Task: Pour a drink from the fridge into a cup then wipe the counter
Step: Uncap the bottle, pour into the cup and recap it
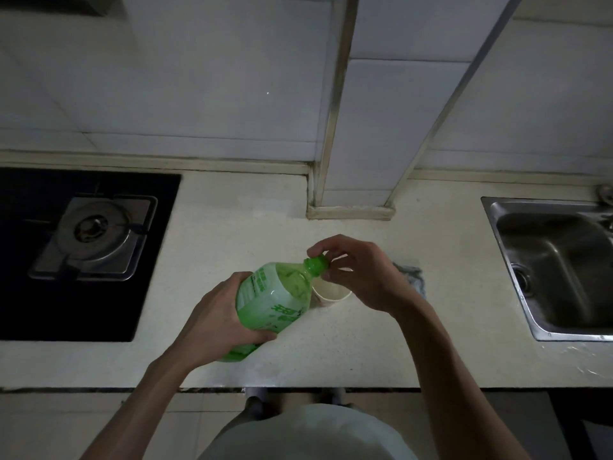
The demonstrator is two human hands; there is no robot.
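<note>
While the person stands close at the edge of the counter (365, 356), the left hand (219, 313) grips the lower body of the green bottle (275, 300), fingers curled round it, and holds it tilted, with the neck pointing away and to the right. At the neck, the right hand (358, 273) pinches the green cap (316, 263) between thumb and fingertips; the cap sits on the bottle. Just under the neck a pale cup (331, 293) stands upright on the counter, partly hidden by the bottle. Behind the right hand lies a grey cloth (413, 277). Farther left is the gas stove (93, 237), farther right the steel sink (557, 267), and behind them the tiled wall (199, 94).
</note>
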